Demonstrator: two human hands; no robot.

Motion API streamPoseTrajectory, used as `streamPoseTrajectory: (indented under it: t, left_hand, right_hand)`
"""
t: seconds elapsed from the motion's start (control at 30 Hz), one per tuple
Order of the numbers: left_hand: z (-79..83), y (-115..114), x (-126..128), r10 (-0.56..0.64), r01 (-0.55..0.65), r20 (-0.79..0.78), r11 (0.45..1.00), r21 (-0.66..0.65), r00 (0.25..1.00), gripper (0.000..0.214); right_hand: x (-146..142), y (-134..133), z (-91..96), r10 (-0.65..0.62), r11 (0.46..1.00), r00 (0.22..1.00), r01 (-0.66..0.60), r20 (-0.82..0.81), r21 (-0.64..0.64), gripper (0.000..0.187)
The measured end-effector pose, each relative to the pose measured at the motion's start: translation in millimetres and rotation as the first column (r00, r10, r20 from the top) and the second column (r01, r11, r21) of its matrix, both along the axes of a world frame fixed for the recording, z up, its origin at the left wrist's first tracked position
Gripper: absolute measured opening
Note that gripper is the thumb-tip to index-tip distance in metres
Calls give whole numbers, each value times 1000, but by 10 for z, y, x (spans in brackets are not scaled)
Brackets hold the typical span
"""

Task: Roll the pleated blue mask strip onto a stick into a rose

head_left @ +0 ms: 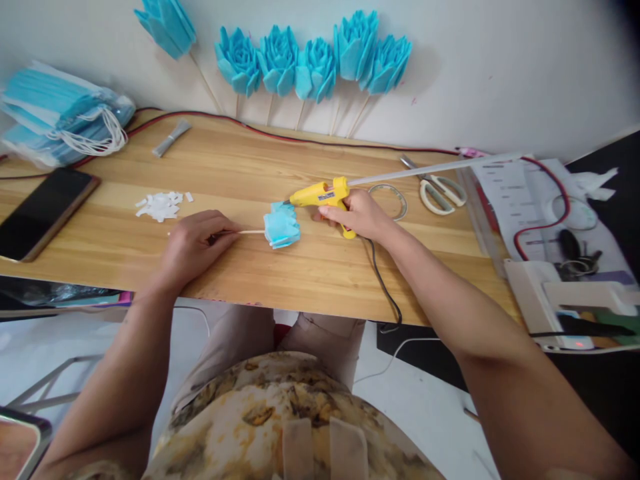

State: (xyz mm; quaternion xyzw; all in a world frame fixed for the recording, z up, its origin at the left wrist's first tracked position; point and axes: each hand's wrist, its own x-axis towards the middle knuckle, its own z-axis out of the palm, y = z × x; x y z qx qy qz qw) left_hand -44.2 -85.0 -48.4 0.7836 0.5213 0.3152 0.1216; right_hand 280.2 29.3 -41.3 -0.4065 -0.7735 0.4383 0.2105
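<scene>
My left hand (pixel 193 243) is closed round a thin wooden stick (pixel 251 232) that lies over the wooden table (pixel 250 160). A small blue flower (pixel 282 225) of folded mask material sits on the stick's right end. My right hand (pixel 356 213) grips a yellow glue gun (pixel 320 194) by its handle. The gun's nozzle points left and touches the top of the blue flower. A long clear glue stick (pixel 430 169) juts out of the gun's back to the right. The gun's black cord (pixel 383 283) drops over the table's front edge.
Several finished blue flowers (pixel 300 60) on sticks lean against the white wall. A stack of blue face masks (pixel 60 117) and a dark phone (pixel 43 210) lie at the left, white scraps (pixel 161 205) near them. Scissors (pixel 440 190), a tape ring (pixel 393 200) and papers (pixel 525 193) lie right.
</scene>
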Motion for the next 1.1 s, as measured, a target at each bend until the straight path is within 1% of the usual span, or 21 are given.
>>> streamPoseTrajectory:
  t: [0.27,0.4,0.73,0.93,1.1]
  left_hand:
    - [4,1,1,1,-1,-8,1000,-3,1000,19]
    - [23,-1,15,12,-12,17,1000,-19,1000,19]
    - [2,2,3,3,-3,1,1000,-5,1000,22]
    - [18,-3,6,15,-15,-8,1000,-25,1000,21]
    - [30,-1,14,14,-14,8,999,-37,1000,20]
  right_hand:
    - [-5,-5,-6,-10,1000,1000,9,-14,-27,32]
    - [-4,-6,-6,-11,1000,1000,11,-12,-19,33]
    - [-8,-8,6,-17,1000,1000,17,2,-10,32]
    - [-7,-5,-2,-14,1000,1000,14,-2,-17,35]
    - [-6,-8,4,-9,1000,1000,8,-16,-24,33]
